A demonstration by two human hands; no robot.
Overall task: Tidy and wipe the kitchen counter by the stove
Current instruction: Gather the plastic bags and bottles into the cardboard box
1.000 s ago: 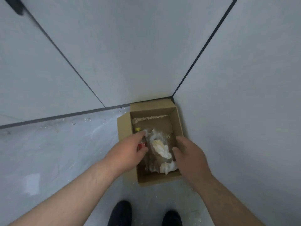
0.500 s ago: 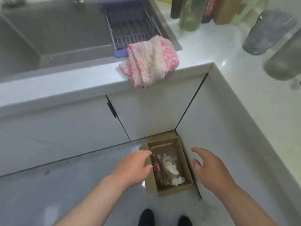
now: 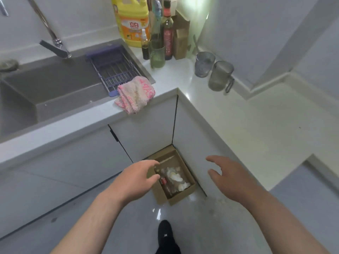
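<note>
A brown cardboard box (image 3: 183, 196) stands on the floor in the corner under the white counter (image 3: 229, 125). Inside it lie a clear plastic bottle with a red cap (image 3: 166, 181) and crumpled white tissue (image 3: 176, 177). My left hand (image 3: 136, 180) hovers above the box's left edge, fingers relaxed, holding nothing. To the right of the box my right hand (image 3: 229, 177) is spread open and empty. A pink and white cloth (image 3: 134, 97) drapes over the counter's front edge beside the sink (image 3: 55, 92).
A purple drain rack (image 3: 113, 69) sits in the sink under the tap (image 3: 55, 46). A yellow detergent jug (image 3: 133, 22), dark bottles (image 3: 167, 32) and a green glass (image 3: 157, 55) crowd the back corner. Two grey mugs (image 3: 213, 72) stand on the counter. My black shoe (image 3: 166, 235) is on the floor.
My view has risen from the box up to the counter and sink. Both hands have lifted out of the box and away from it, now empty and spread apart.
</note>
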